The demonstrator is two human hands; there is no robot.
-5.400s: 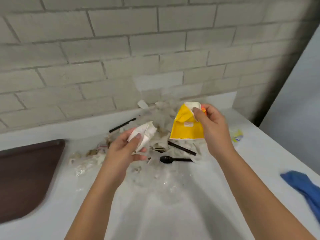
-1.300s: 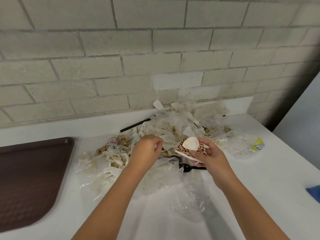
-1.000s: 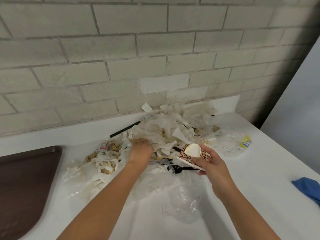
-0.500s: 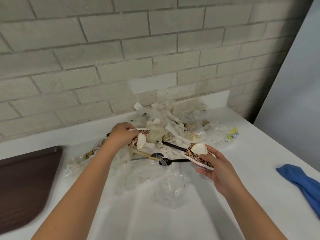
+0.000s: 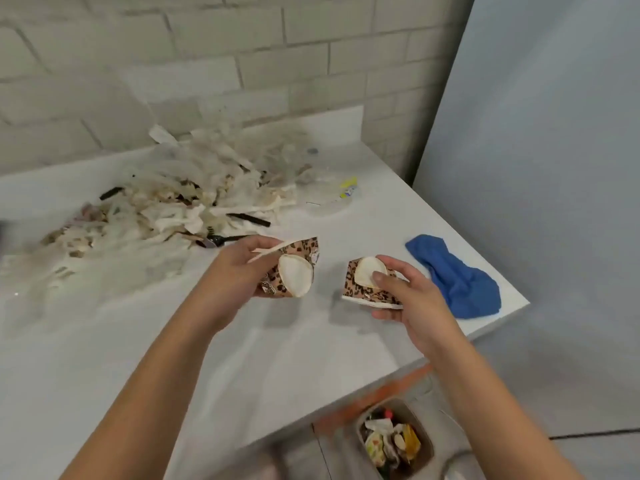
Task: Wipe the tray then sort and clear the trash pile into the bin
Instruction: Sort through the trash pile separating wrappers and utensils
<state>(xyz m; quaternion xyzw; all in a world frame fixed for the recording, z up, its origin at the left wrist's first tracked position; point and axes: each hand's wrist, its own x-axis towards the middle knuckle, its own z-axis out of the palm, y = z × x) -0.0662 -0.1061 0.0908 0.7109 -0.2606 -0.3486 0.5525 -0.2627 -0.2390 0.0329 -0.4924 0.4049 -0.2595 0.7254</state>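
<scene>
My left hand (image 5: 239, 271) grips a crushed leopard-print paper cup (image 5: 294, 271) together with a thin wooden stick (image 5: 268, 251). My right hand (image 5: 405, 292) holds a second crushed leopard-print cup (image 5: 367, 282), thumb pressed on its white base. Both cups hang above the white table (image 5: 242, 358), near its right front corner. The trash pile (image 5: 194, 202) of torn paper, plastic film and black cutlery lies behind my hands, against the brick wall. A bin (image 5: 394, 441) with trash inside stands on the floor below the table's corner. The tray is out of sight.
A blue cloth (image 5: 453, 275) lies at the table's right edge. A clear wrapper with a yellow label (image 5: 339, 195) sits right of the pile. A black fork (image 5: 225, 240) rests at the pile's front edge. A grey wall panel (image 5: 536, 168) stands to the right.
My left hand has lifted a second leopard-print cup and a stick out of the pile. Both hands have moved right and nearer; the view swung right, showing the bin and losing the tray.
</scene>
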